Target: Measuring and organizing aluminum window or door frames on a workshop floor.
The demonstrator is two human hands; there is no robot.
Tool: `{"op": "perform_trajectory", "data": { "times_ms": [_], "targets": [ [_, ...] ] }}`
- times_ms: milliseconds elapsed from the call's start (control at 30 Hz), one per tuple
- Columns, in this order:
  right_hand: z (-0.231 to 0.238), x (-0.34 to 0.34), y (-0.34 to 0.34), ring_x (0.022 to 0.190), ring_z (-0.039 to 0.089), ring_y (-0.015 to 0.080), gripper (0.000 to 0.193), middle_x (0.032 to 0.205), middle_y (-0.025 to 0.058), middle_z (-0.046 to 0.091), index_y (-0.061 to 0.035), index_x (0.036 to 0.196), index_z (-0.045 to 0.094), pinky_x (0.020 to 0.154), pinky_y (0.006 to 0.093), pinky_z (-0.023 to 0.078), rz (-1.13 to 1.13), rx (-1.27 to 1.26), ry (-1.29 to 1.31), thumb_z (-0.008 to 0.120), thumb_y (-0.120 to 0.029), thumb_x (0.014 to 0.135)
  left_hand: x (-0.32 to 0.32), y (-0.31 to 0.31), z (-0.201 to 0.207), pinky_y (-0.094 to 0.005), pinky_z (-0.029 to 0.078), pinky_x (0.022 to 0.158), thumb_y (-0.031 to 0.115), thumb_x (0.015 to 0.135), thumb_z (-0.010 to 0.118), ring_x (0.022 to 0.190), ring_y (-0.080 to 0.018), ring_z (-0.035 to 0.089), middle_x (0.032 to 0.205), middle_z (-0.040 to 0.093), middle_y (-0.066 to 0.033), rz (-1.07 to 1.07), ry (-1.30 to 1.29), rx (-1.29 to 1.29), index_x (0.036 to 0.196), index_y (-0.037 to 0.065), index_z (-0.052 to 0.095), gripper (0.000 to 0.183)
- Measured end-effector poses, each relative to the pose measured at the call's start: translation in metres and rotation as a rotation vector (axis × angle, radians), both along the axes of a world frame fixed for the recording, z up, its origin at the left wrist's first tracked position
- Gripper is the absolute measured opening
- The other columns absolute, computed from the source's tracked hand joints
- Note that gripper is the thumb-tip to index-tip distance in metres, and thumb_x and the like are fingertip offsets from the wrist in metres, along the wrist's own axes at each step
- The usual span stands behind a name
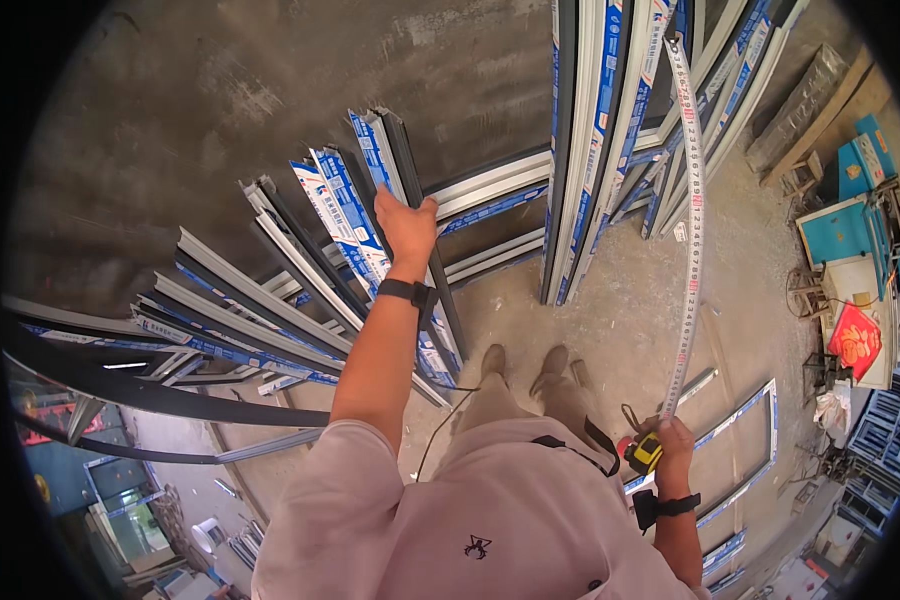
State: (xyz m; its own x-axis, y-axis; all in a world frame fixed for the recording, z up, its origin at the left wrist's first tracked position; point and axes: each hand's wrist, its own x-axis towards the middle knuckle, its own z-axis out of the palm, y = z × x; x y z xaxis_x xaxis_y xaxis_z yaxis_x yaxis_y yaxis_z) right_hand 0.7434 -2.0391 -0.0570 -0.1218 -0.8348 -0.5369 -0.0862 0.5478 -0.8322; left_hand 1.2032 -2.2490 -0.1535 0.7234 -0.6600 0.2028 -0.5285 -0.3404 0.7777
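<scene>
Two hands grip: left (406,225) an upright aluminium profile (410,180), right (667,445) a tape measure (692,200) extended upward.

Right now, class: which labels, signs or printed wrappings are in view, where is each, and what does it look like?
Protective film: blue-and-white printed strips on the leaning profiles by the left hand.
Tape blade: white, red-and-black marked, rising from the right hand.
Red sign: diamond-shaped, far right.

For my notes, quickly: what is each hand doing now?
Left hand: closed on an upright profile.
Right hand: holding a yellow tape measure, extended.
</scene>
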Motion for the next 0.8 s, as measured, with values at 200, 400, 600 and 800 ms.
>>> {"op": "perform_trajectory", "data": {
  "times_ms": [200, 400, 600, 800],
  "targets": [
    [-0.003, -0.007, -0.061, 0.068, 0.063, 0.0167, 0.034, 0.076, 0.0096, 0.065, 0.003, 0.088, 0.065, 0.064, 0.029, 0.049, 0.208, 0.019, 0.023, 0.054, -0.029, 0.091, 0.021, -0.041, -0.029, -0.0423, 0.027, 0.111, 0.024, 0.069, 0.079, 0.132, -0.0439, 0.031, 0.142, 0.028, -0.0319, 0.109, -0.018, 0.107, 0.142, -0.011, 0.016, 0.102],
    [0.003, -0.028, -0.113, 0.07, 0.063, 0.0173, 0.029, 0.077, 0.01, 0.066, 0.0036, 0.09, 0.065, 0.065, 0.0287, 0.05, 0.297, 0.061, -0.026, 0.053, -0.022, 0.092, 0.016, -0.07, -0.055, -0.0461, 0.038, 0.101, 0.031, 0.062, 0.085, 0.122, -0.0399, 0.043, 0.132, 0.041, -0.0256, 0.477, -0.076, 0.171, 0.143, -0.006, 0.017, 0.112],
    [0.001, -0.047, -0.153, 0.069, 0.065, 0.0183, 0.027, 0.08, 0.0111, 0.067, 0.003, 0.091, 0.065, 0.064, 0.03, 0.052, 0.4, 0.157, -0.027, 0.052, -0.021, 0.092, 0.011, -0.07, -0.046, -0.0464, 0.042, 0.097, 0.024, 0.061, 0.082, 0.111, -0.0415, 0.052, 0.12, 0.05, -0.0245, 0.539, 0.031, 0.198, 0.135, -0.003, 0.029, 0.095],
    [-0.013, -0.048, -0.189, 0.074, 0.065, 0.0197, 0.029, 0.081, 0.0127, 0.067, 0.0042, 0.091, 0.064, 0.071, 0.0322, 0.053, 0.615, 0.13, -0.071, 0.052, -0.022, 0.091, -0.024, -0.002, -0.001, -0.0383, 0.044, 0.097, 0.019, 0.061, 0.078, 0.113, -0.0375, 0.055, 0.121, 0.053, -0.0285, 0.201, 0.28, 0.086, 0.135, -0.008, 0.031, 0.092]
  ]
}}
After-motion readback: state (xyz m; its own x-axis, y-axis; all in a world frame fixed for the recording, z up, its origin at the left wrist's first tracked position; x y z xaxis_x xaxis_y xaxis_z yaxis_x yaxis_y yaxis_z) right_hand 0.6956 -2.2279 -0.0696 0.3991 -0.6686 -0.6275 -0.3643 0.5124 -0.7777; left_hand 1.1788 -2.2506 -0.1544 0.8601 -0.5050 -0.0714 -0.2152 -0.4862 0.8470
